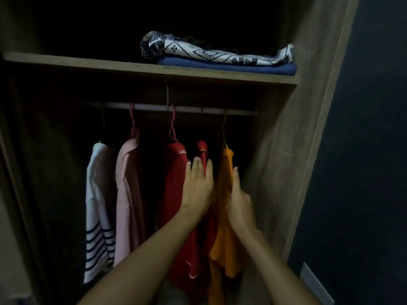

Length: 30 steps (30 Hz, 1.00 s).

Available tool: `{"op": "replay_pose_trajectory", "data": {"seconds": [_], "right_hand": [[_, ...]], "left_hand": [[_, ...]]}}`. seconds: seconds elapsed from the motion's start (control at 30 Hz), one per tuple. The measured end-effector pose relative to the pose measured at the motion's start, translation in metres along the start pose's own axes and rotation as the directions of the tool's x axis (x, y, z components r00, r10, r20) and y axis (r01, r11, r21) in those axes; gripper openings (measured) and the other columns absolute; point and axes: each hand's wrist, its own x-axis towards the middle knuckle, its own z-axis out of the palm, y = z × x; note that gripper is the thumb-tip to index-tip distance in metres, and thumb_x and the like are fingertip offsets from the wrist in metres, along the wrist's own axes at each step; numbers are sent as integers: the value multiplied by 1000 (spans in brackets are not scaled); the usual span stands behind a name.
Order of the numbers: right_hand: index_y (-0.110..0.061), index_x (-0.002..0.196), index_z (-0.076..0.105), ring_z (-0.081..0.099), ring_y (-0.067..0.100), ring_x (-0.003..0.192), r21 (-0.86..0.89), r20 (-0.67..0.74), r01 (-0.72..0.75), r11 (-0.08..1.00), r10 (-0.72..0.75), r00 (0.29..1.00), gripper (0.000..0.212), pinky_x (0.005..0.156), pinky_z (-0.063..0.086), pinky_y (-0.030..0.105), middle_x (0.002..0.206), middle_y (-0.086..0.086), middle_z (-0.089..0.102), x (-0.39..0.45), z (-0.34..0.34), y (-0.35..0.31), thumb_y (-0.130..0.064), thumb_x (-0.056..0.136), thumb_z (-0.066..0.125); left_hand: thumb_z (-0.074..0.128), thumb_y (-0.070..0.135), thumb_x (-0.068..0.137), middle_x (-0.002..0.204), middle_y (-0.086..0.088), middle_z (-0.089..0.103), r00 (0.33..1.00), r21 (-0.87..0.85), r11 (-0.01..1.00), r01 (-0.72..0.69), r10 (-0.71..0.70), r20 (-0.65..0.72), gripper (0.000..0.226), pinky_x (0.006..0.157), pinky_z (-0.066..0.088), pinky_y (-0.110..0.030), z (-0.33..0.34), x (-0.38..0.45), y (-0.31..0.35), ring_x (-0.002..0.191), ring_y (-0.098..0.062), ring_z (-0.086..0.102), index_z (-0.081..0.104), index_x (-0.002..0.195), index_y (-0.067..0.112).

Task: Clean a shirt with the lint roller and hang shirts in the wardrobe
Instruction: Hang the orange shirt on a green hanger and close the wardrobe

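Several shirts hang on the wardrobe rail (154, 106): a white striped shirt (97, 216), a pink shirt (127, 194), a red shirt (174, 194), a second red shirt (202, 150) and an orange shirt (224, 227). My left hand (198, 190) reaches between the two red shirts with straight fingers that touch the second one. With its fingers extended, my right hand (239, 205) presses flat against the side of the orange shirt. No lint roller is in view.
A wooden shelf (110, 64) above the rail carries a folded patterned cloth (209, 51) on a folded blue cloth (231, 67). The wardrobe's right side panel (286, 150) stands close to the orange shirt. A dark wall (363, 150) lies to the right.
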Motion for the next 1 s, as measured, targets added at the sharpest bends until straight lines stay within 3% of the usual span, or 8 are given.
{"op": "replay_pose_trajectory", "data": {"seconds": [0.07,0.17,0.27,0.4,0.47,0.57,0.73,1.0], "right_hand": [[-30,151,-11,60,8,65,29,55,-53,998,52,997,78,61,56,26,85,-1,59,-17,1,8,-11,98,43],[-30,151,-8,58,5,63,-2,31,-53,999,53,998,75,57,53,23,87,-1,57,-34,1,17,-11,99,41],[-24,152,-4,57,5,66,-74,61,-4,997,8,998,68,59,50,19,88,-1,57,-42,1,21,-16,101,39],[-19,153,0,60,22,109,-97,-4,30,995,-31,1000,67,90,52,32,134,14,52,-48,10,29,-7,100,39],[-18,151,-7,29,22,142,-133,-48,29,991,-36,998,71,117,26,38,158,9,21,-54,18,22,-11,99,41],[-16,149,-11,-2,21,148,-208,-145,34,977,-65,987,72,119,1,41,160,5,-2,-73,35,-7,-33,99,39],[-11,153,1,0,24,149,-197,-45,206,959,-218,975,72,119,4,46,160,7,2,-131,109,-70,-44,97,32],[-6,149,26,18,25,146,-63,165,482,874,-467,869,74,116,17,45,157,12,23,-224,250,-206,-42,89,49]], "left_hand": [[45,19,95,151,-29,24,1000,-31,999,28,-28,-4,68,118,-3,-49,4,-17,8,146,-35,15,10,150,3],[54,13,91,148,-25,36,999,-59,997,49,-47,22,70,118,-5,-49,12,-37,14,142,-31,28,16,149,5],[56,5,90,140,-21,48,999,-80,997,5,-2,34,69,121,7,-47,19,-52,9,134,-25,44,18,148,0],[53,1,91,148,-20,38,999,-96,994,-46,45,-7,71,119,3,-40,15,-63,-6,140,-24,33,11,148,-3],[54,0,86,158,-18,16,993,-109,988,-114,117,27,84,120,-3,-39,4,-72,-15,147,-26,13,-1,150,2],[62,-3,68,160,-14,8,971,-100,967,-235,229,-76,100,119,0,-40,-27,-95,-42,148,-29,7,8,152,6],[51,8,77,157,-13,15,940,-33,978,-205,187,-285,81,118,10,-46,-65,-159,-138,148,-25,5,17,150,11],[48,29,93,157,-17,9,956,195,980,38,21,-294,75,117,12,-50,-75,-256,-337,146,-33,6,3,152,17]]}}
